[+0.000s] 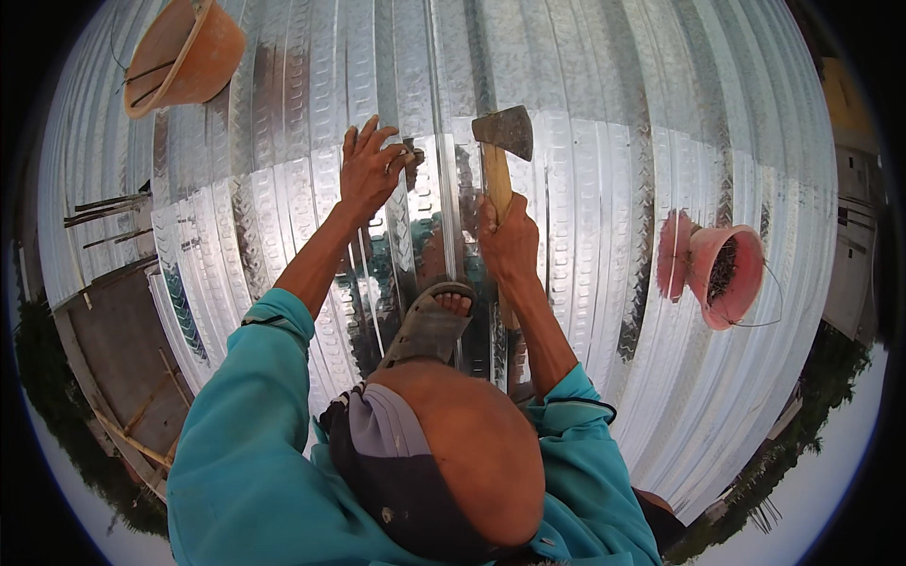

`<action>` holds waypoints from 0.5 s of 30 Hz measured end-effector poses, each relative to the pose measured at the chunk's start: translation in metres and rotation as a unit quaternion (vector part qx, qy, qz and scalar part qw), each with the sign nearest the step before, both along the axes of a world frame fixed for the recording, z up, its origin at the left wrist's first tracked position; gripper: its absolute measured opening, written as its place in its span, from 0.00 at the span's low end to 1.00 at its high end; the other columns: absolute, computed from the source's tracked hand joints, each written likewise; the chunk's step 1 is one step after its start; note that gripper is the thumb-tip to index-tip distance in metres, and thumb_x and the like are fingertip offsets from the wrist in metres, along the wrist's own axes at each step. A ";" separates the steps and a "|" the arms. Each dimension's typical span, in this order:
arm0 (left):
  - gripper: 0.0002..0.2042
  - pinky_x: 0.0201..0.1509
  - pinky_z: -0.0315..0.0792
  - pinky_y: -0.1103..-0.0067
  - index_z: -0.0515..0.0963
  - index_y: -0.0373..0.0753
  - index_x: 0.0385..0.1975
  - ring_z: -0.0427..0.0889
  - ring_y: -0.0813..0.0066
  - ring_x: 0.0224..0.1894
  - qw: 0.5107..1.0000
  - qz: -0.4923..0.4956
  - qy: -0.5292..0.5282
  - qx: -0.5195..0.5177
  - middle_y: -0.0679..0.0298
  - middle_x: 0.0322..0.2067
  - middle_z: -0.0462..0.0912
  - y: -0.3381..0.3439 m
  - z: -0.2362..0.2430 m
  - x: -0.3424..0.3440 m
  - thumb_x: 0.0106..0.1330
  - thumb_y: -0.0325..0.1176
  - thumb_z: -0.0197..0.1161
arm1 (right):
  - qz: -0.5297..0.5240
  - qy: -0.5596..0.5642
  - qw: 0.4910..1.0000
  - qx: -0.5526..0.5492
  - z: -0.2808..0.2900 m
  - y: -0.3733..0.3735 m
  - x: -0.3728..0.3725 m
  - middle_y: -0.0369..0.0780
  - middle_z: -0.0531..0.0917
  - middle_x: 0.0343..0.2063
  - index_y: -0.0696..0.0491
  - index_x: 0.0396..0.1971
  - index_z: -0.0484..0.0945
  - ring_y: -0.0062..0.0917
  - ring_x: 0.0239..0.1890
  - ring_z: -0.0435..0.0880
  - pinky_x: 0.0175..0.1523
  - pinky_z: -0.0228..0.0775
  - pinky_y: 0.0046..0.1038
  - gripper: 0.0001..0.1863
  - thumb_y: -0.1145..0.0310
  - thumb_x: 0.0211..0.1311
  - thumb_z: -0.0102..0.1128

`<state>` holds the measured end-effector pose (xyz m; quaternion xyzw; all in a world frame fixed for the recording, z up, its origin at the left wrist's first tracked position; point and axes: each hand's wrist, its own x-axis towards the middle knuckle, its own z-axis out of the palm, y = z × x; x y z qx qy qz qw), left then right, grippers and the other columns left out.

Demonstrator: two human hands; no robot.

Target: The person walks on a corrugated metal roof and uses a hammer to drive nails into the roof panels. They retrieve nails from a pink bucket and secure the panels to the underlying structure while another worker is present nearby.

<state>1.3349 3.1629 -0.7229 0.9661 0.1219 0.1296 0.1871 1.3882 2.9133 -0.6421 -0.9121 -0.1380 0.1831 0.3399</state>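
Note:
My right hand (510, 238) is wrapped round the wooden handle of a hatchet (497, 174). Its dull metal head (508, 130) points away from me, raised over the ribbed shiny metal sheet (580, 179). To the left, my left hand (370, 172) is at the sheet, its thumb and index finger pinched together and the other fingers raised. Whatever sits in that pinch is too small to make out. My sandalled foot (429, 325) is planted on the sheet between both arms, below the hands, with the knee bent.
An orange bucket (203, 61) with thin rods across its mouth is at the far left. On the right lies a tilted pink-red bucket (746, 274) with small dark pieces and a wire handle. Past the sheet's left edge is a concrete surface (113, 344) with wooden strips.

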 end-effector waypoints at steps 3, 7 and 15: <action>0.10 0.76 0.49 0.55 0.86 0.43 0.40 0.64 0.59 0.72 1.000 0.027 -0.012 -0.007 0.64 0.55 0.81 0.001 -0.005 0.004 0.68 0.41 0.66 | -0.044 0.061 0.997 -0.032 -0.005 -0.011 0.012 0.60 0.83 0.31 0.62 0.44 0.69 0.57 0.32 0.83 0.37 0.74 0.54 0.21 0.56 0.73 0.55; 0.08 0.75 0.53 0.56 0.86 0.42 0.41 0.70 0.59 0.69 0.995 0.060 -0.057 -0.052 0.64 0.51 0.84 0.000 -0.004 0.005 0.68 0.37 0.66 | -0.024 0.023 0.999 -0.027 -0.024 -0.009 -0.006 0.59 0.83 0.33 0.63 0.48 0.70 0.57 0.35 0.83 0.38 0.74 0.53 0.22 0.56 0.72 0.55; 0.08 0.72 0.57 0.59 0.84 0.41 0.39 0.78 0.59 0.61 0.983 0.096 -0.129 -0.085 0.64 0.36 0.87 0.001 -0.002 0.002 0.71 0.37 0.63 | -0.011 -0.059 0.997 0.057 -0.028 0.013 -0.018 0.58 0.82 0.25 0.61 0.44 0.70 0.56 0.27 0.83 0.33 0.74 0.50 0.19 0.58 0.72 0.57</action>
